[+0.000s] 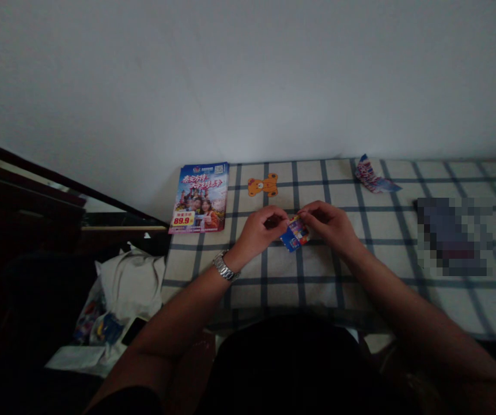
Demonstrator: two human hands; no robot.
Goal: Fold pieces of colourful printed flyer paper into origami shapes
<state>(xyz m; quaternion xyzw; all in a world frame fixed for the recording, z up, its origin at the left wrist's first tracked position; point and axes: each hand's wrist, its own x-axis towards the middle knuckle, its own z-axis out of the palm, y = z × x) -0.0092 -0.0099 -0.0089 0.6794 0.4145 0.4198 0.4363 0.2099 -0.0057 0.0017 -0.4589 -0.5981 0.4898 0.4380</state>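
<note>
Both hands pinch a small folded printed paper (pixel 291 241), blue with purple, yellow and red patches, held just above the checked tablecloth. My left hand (pixel 265 226), with a metal watch on the wrist, grips its upper left edge between thumb and fingers. At the upper right edge, my right hand (pixel 326 222) closes its thumb and fingertips on the same paper. The fingers cover part of its top, so its exact fold is hard to make out.
A stack of flyers (pixel 200 199) lies at the table's left end, beside a flat bear figure (pixel 263 185). Toward the back right rests a folded flyer piece (pixel 375 177). A dark pixelated object (pixel 453 236) is at right. Bags (pixel 131 279) stand left, below the table; a wall rises behind.
</note>
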